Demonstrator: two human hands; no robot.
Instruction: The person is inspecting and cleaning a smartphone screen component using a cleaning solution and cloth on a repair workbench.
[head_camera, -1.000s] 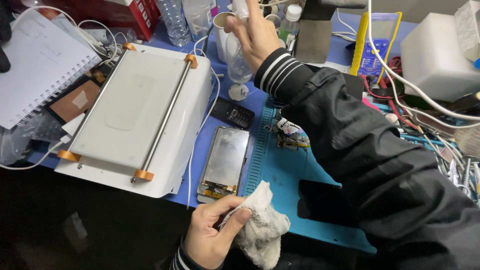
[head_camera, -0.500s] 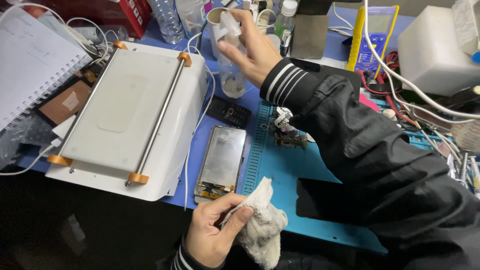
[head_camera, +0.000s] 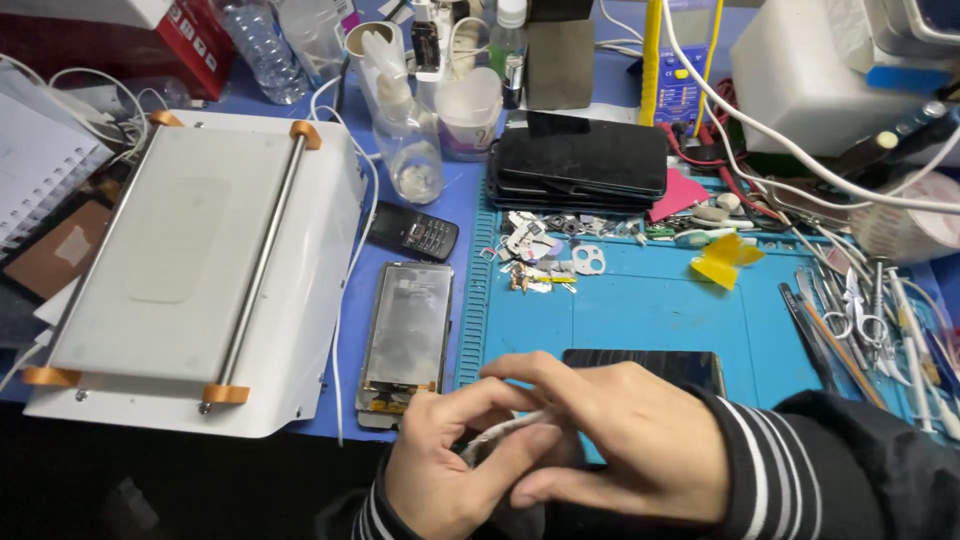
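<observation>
Both hands meet at the near edge of the desk (head_camera: 420, 205), over the front border of the blue work mat (head_camera: 650, 310). The left hand (head_camera: 455, 470) and the right hand (head_camera: 620, 450) are closed together around a crumpled white cloth (head_camera: 500, 435) — only a thin strip of it shows between the fingers, which curl narrowly over it. The right hand lies on top, its thumb and forefinger pinching the strip; the left supports from below.

Just beyond the left hand, a disassembled phone screen (head_camera: 408, 335) lies flat on the desk, long side pointing away from the person, touching neither hand. A dark phone (head_camera: 645, 368) lies face up on the mat, directly behind the right hand and partly hidden by it.

Surrounding items:
- A white flat machine with a metal bar and orange end pieces (head_camera: 190, 270) occupies the left side of the desk.
- A small black keypad phone (head_camera: 415, 232) lies between that machine and the mat.
- A clear bottle (head_camera: 410, 150) stands behind the keypad phone.
- A stack of black phones (head_camera: 580, 165) rests at the far edge of the mat, with small loose parts (head_camera: 545, 250) just in front of it.
- Tweezers and hand tools (head_camera: 860, 315) lie at the right — well apart from both hands.
</observation>
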